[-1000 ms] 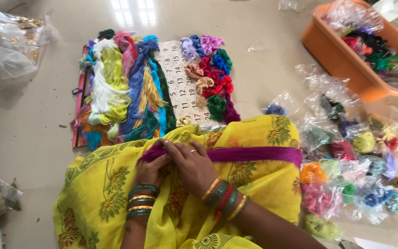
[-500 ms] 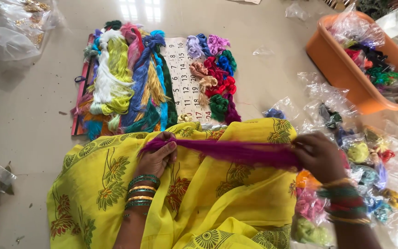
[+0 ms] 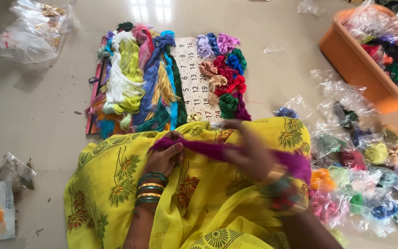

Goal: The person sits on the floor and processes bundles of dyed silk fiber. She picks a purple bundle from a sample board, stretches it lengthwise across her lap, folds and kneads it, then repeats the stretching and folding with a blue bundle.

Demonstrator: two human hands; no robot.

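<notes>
A magenta skein of thread (image 3: 208,150) lies stretched across my lap, over yellow cloth with green and red flower prints (image 3: 116,184). My left hand (image 3: 164,157), bangles on its wrist, pinches the skein's left end. My right hand (image 3: 249,152) is blurred with motion; it lies over the skein near its middle, fingers curled on the strands. The skein's right end (image 3: 295,163) hangs past my right wrist.
Beyond my lap, several coloured thread skeins (image 3: 139,83) and knotted bundles (image 3: 224,74) lie on a calendar sheet (image 3: 192,78). Small clear bags of thread (image 3: 369,170) cover the floor at right. An orange tub (image 3: 355,64) stands far right. Plastic bags (image 3: 28,37) lie far left.
My right hand slid right along the skein, drawing it out, then came back toward the middle. My left hand has kept its hold on the left end.
</notes>
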